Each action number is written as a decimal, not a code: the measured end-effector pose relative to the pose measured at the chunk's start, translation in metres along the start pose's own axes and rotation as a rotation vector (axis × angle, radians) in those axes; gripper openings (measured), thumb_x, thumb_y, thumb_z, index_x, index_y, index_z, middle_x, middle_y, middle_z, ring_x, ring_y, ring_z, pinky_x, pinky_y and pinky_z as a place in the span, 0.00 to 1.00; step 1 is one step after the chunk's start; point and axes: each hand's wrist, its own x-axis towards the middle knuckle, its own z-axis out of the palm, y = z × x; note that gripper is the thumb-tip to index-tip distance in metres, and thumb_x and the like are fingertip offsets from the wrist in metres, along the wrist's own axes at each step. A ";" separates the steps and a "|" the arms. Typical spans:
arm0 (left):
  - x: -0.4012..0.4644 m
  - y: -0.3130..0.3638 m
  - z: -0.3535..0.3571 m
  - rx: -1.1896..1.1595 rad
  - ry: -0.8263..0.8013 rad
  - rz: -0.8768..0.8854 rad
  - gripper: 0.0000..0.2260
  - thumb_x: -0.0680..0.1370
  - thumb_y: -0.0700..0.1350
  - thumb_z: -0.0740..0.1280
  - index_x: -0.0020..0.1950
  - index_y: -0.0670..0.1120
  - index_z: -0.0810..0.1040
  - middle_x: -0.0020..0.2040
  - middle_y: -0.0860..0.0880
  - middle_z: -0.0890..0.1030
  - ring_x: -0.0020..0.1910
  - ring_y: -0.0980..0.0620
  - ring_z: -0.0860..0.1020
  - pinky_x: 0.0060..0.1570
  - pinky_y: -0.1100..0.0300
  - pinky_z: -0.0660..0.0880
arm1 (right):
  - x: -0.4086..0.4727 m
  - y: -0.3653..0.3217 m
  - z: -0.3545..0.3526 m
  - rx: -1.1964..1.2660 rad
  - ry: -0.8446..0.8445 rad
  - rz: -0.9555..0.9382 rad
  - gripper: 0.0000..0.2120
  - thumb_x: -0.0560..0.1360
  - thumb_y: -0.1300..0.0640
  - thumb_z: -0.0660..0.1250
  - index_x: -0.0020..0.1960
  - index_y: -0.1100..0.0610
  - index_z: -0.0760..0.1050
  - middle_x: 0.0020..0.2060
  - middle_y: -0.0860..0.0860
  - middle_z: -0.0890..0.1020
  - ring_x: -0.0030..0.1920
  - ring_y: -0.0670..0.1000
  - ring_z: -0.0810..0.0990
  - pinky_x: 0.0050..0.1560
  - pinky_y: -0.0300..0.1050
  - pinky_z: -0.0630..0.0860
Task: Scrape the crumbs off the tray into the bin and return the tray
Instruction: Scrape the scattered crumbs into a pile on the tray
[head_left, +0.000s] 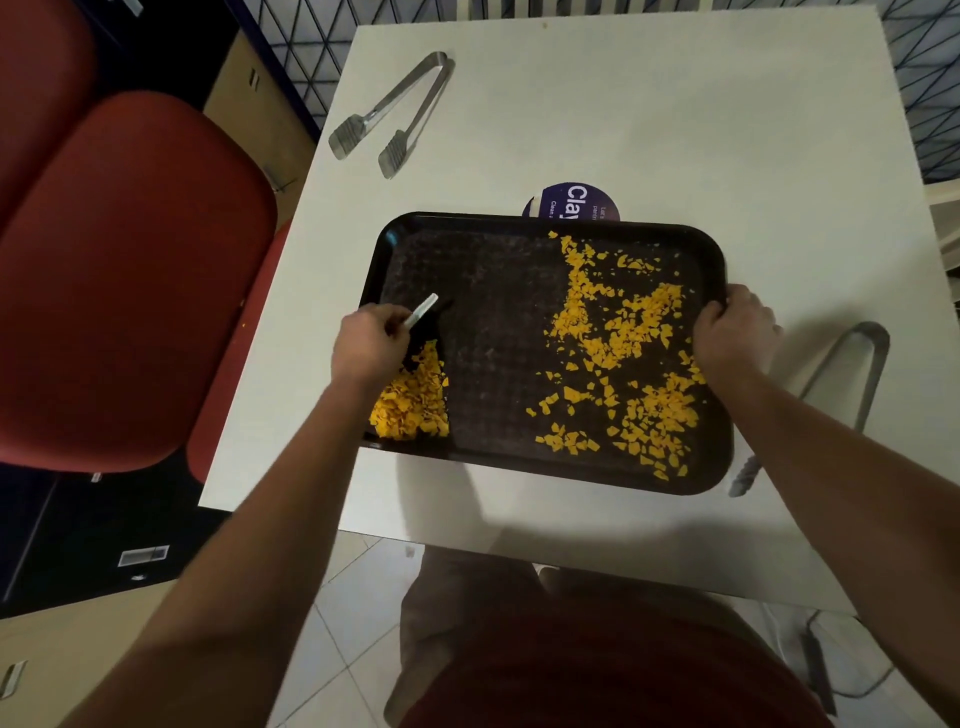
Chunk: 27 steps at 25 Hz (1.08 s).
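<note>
Your left hand (370, 347) has its fingers curled round a small scraper (422, 310), a pale handle poking out past the knuckles with a dark blade under it, set down on the floor of the black tray (493, 322) right behind a heap of yellow crumbs (413, 400) in the near-left corner. That low, angled hold makes sense to me: it lets the blade act like a plough and keeps the pile packed tight. Your right hand (735, 325) wraps the tray's right rim, fingers hooked over the edge, thumb side hard to make out, and I'd guess it's there purely to stop the tray skating on the white table (623, 119) while you push. The tray sits flat near the table's front edge, partly covering a round blue sticker (571, 200). Most of the scattered crumbs (623, 332) are over on the right half, so you're early in the job. No bin in view. One set of metal tongs (395, 111) lies far left, another pair of tongs (841, 374) just right of the tray, neither in use. A red chair (124, 280) sits left of the table.
</note>
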 end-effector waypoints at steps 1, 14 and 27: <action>0.008 -0.005 0.000 0.094 -0.033 0.031 0.12 0.75 0.40 0.65 0.57 0.45 0.80 0.52 0.43 0.80 0.50 0.42 0.78 0.48 0.54 0.74 | 0.000 0.000 0.000 0.001 -0.003 -0.001 0.18 0.78 0.55 0.53 0.62 0.63 0.71 0.56 0.62 0.77 0.57 0.63 0.73 0.59 0.55 0.66; 0.006 -0.053 -0.010 0.447 -0.116 0.841 0.12 0.71 0.39 0.62 0.46 0.44 0.84 0.42 0.45 0.83 0.35 0.44 0.81 0.33 0.57 0.77 | -0.001 -0.001 -0.001 0.015 0.006 0.006 0.19 0.77 0.55 0.53 0.62 0.64 0.70 0.58 0.64 0.76 0.58 0.65 0.72 0.60 0.56 0.67; -0.084 0.054 0.043 0.041 -0.123 -0.042 0.11 0.73 0.36 0.61 0.52 0.38 0.80 0.47 0.38 0.79 0.45 0.38 0.77 0.44 0.50 0.74 | -0.001 -0.001 -0.002 0.012 0.004 0.017 0.18 0.77 0.56 0.53 0.62 0.63 0.71 0.57 0.63 0.77 0.57 0.65 0.73 0.59 0.56 0.67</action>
